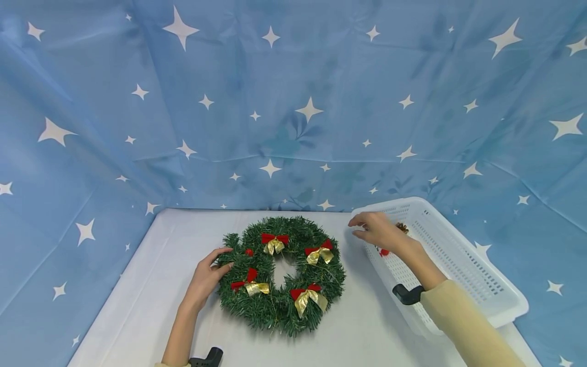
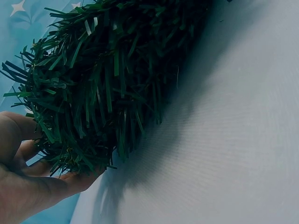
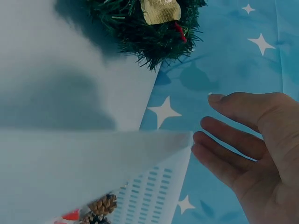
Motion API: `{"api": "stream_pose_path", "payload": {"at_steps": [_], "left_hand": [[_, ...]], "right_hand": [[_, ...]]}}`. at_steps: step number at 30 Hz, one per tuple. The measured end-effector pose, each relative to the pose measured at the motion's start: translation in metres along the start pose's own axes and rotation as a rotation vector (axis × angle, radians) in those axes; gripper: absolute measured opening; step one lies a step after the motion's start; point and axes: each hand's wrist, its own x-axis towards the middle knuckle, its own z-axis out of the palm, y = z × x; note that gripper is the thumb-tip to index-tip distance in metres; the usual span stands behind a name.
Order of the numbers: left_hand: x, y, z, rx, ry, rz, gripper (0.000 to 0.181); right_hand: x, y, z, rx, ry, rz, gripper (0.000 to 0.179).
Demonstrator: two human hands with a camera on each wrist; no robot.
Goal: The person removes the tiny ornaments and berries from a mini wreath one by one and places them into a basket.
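A green Christmas wreath (image 1: 270,308) lies on the white table, carrying several red-and-gold bows (image 1: 308,300) and a small red ball (image 1: 249,252). My left hand (image 1: 206,278) holds its left outer edge, thumb and fingers on either side of the greenery; in the left wrist view some fingertips are hidden by the needles. Over the left rim of a white plastic basket (image 1: 463,250) hovers my right hand (image 1: 378,232), fingers loosely bent and nothing in them. Inside the basket, a pine cone (image 3: 103,204) and a red-and-white piece (image 3: 71,215) show partly behind the rim.
The white table (image 1: 362,326) runs back to a blue curtain (image 1: 293,127) with white stars, which also hangs along both sides. The basket stands at the table's right edge, slanting toward the front right.
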Motion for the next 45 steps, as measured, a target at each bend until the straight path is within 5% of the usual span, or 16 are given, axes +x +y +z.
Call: {"api": "stream_pose_path", "payload": {"at_steps": [45], "left_hand": [[0.001,-0.001,0.001,-0.006,-0.009,0.005,0.048]], "right_hand": [[0.045,-0.052,0.049,0.113,-0.106,-0.103,0.027]]}}
